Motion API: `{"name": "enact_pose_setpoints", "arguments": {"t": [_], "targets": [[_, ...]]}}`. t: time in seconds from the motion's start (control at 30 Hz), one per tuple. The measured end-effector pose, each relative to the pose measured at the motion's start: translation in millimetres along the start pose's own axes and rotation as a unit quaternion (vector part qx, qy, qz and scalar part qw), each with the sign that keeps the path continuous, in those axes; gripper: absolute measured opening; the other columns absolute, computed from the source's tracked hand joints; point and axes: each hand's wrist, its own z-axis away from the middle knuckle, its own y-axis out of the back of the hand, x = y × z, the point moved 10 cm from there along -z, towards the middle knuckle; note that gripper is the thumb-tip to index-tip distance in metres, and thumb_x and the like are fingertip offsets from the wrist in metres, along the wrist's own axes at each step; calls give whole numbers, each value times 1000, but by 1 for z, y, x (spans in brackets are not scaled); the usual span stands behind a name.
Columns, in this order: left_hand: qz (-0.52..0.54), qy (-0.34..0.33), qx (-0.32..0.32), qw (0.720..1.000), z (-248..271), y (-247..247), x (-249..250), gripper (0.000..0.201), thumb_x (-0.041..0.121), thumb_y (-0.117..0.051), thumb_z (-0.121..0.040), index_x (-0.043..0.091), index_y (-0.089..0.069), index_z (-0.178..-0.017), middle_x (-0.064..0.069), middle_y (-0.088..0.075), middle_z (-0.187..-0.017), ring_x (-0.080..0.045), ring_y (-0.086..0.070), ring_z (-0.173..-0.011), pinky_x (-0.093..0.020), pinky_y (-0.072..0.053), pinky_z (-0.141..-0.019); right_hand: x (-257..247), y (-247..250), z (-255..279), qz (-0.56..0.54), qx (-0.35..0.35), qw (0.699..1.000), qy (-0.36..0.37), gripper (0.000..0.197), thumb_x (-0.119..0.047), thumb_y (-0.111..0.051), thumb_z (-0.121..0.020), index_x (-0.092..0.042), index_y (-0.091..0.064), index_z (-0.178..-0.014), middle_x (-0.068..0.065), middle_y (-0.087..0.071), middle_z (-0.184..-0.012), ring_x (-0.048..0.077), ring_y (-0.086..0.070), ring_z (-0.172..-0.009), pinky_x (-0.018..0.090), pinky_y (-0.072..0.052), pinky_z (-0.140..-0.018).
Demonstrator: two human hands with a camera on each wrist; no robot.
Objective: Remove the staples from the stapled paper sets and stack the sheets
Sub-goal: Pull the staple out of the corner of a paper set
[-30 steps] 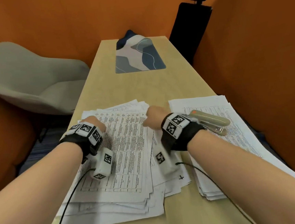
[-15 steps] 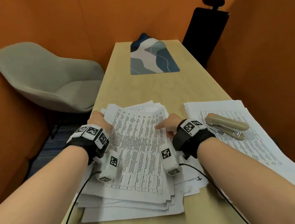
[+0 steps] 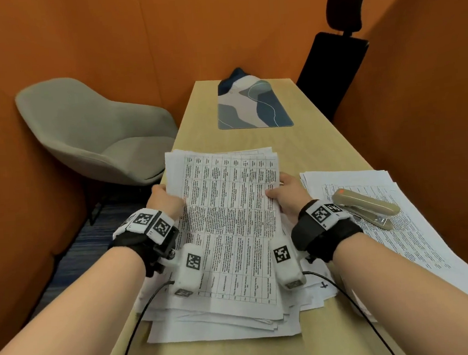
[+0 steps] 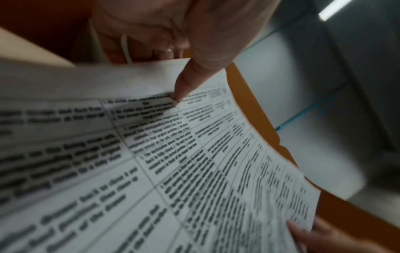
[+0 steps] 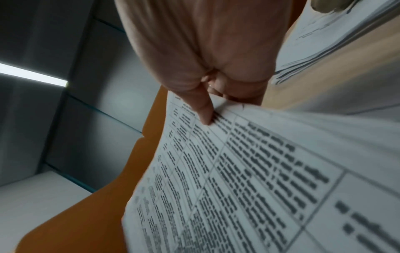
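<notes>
A thick bundle of printed sheets (image 3: 229, 206) is tilted up off the messy paper pile (image 3: 222, 320) at the near end of the table. My left hand (image 3: 164, 200) grips the bundle's left edge, thumb on the printed face (image 4: 184, 89) and fingers behind. My right hand (image 3: 282, 193) grips the right edge the same way, thumb on top (image 5: 203, 109). The printed tables (image 4: 194, 171) fill both wrist views (image 5: 238, 171). A second paper stack (image 3: 387, 234) lies to the right with a beige stapler (image 3: 365, 208) on it. No staple can be made out.
The wooden table (image 3: 252, 139) runs away from me, with a blue and grey patterned mat (image 3: 252, 105) at its far end. A grey shell chair (image 3: 90, 133) stands left of it, a black office chair (image 3: 336, 63) at the far right. Orange walls close in on both sides.
Both hands moved from resting on top of the pile to its side edges and lifted the upper bundle, tilting its far end up. The head view shifted right and back.
</notes>
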Motion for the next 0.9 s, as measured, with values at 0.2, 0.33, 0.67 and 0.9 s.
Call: {"name": "enact_pose_setpoints", "arguments": {"t": [0.2,0.33,0.67,0.9], "targets": [[-218,-240,125,938,52,22,86,100,17,-69,-75,25,-2,-149,-10,10,-156,-29,7,-143,-53,-1,-113,-42,4,23,0,-17,999,50,38,16,-40,-87,-14,-58,-101,12,-66,-103,28,-65,-88,41,-55,-76],[-232,-327,85,912,75,16,127,70,31,-63,-81,25,-30,-143,-3,-19,-154,-22,-18,-141,-55,-1,-113,-81,1,45,63,-40,991,107,39,19,-38,-84,-13,-59,-96,6,-64,-96,15,-63,-78,30,-54,-68],[111,-220,-123,961,94,-14,122,9,16,-67,-84,14,-62,-77,4,-62,-69,5,-57,-48,-10,-42,-51,-98,9,58,258,-130,952,104,26,6,-52,-87,-17,-58,-96,10,-65,-92,21,-64,-78,34,-55,-72],[113,-65,-162,978,87,-66,60,16,27,-72,-79,14,-69,-89,-10,-71,-100,-29,-66,-96,-46,-50,-93,-51,101,11,487,54,871,39,28,-6,-57,-88,-9,-55,-116,8,-61,-102,27,-58,-96,28,-45,-72]]}}
